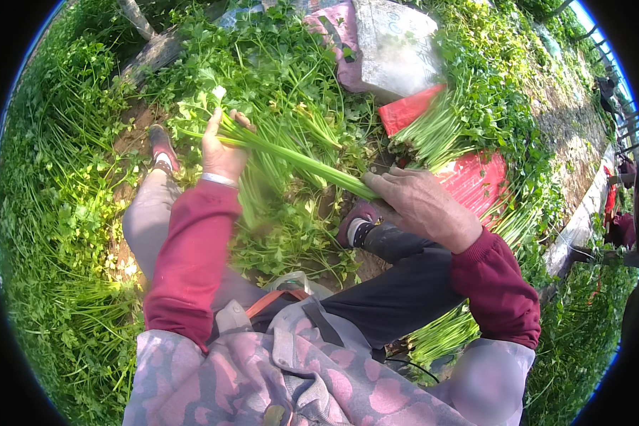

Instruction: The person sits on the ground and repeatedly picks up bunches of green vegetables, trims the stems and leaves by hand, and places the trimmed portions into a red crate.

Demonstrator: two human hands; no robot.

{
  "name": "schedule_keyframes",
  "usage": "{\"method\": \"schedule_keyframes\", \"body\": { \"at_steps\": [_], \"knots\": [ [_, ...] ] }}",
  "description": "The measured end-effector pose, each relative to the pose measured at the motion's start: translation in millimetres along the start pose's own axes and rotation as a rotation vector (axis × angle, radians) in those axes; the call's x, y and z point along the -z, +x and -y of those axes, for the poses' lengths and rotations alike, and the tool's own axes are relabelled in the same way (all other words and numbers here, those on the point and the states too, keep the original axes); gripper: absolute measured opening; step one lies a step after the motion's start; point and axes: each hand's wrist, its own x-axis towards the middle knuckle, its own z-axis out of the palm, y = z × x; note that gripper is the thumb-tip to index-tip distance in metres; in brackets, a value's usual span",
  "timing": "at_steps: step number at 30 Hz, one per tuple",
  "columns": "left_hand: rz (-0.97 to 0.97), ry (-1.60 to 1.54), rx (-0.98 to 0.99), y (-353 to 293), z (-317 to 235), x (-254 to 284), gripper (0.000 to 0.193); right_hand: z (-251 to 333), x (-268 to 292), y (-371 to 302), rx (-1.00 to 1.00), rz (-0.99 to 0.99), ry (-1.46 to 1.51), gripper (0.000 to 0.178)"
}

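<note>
A bundle of green celery stalks (302, 162) stretches between my two hands, slanting down to the right. My left hand (224, 148) is closed round the leafy upper part, thumb pointing up. At the lower, cut end, my right hand (419, 202) grips the stalks with its back turned up; its fingertips are partly hidden. Below the bundle, loose celery (270, 177) with leaves lies on the ground between my feet. To the right of my right hand, a pile of trimmed celery (440, 128) rests on red plastic sheeting (479, 183).
A white sack (397, 46) and a pink sack (341, 42) lie at the far side. More celery stalks (440, 337) are beside my right thigh. Wooden posts (149, 57) stand at the far left. Dense leafy plants (57, 213) fill the left side.
</note>
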Motion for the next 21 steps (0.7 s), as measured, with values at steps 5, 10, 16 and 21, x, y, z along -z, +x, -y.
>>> {"method": "schedule_keyframes", "body": {
  "at_steps": [5,10,16,21],
  "knots": [
    [-0.092,-0.06,0.06,-20.6,66.3,-26.5,0.022,-5.3,104.8,-35.1,-0.161,0.166,-0.307,0.028],
    [0.223,-0.079,-0.015,-3.5,67.2,-55.7,0.018,-34.5,122.8,-66.1,-0.18,-0.044,-0.321,0.025],
    [0.496,0.591,-0.376,-16.6,-5.5,-225.5,0.03,-86.6,61.2,-100.4,-0.354,-0.428,-0.183,0.026],
    [1.017,1.447,-1.104,-17.6,88.8,-318.0,0.033,-154.0,22.8,-101.8,-0.738,-0.737,0.541,0.02]
  ]
}}
